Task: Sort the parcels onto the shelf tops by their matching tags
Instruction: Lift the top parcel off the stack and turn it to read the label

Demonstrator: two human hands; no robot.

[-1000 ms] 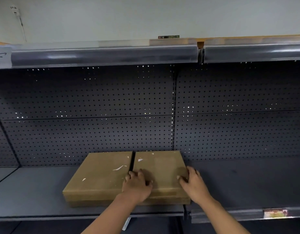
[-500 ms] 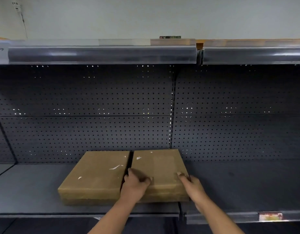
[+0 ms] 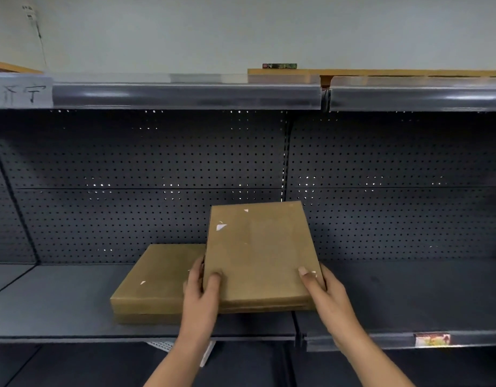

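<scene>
**Parcel lifted off shelf, both hands**

Raised parcel (image 3: pixel 259 255) tilted up, far edge high, near edge above the grey shelf (image 3: pixel 59 300). Left hand (image 3: pixel 200 294) clamps its left near corner, right hand (image 3: pixel 323 291) its right near corner, thumbs on top. Second parcel (image 3: pixel 154 286) lies flat on the shelf, just left. Handwritten tag (image 3: pixel 22 93) on upper rail, far left.

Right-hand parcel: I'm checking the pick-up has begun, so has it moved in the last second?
Yes. The right parcel has risen, tilted up against the pegboard, above the left parcel.
</scene>
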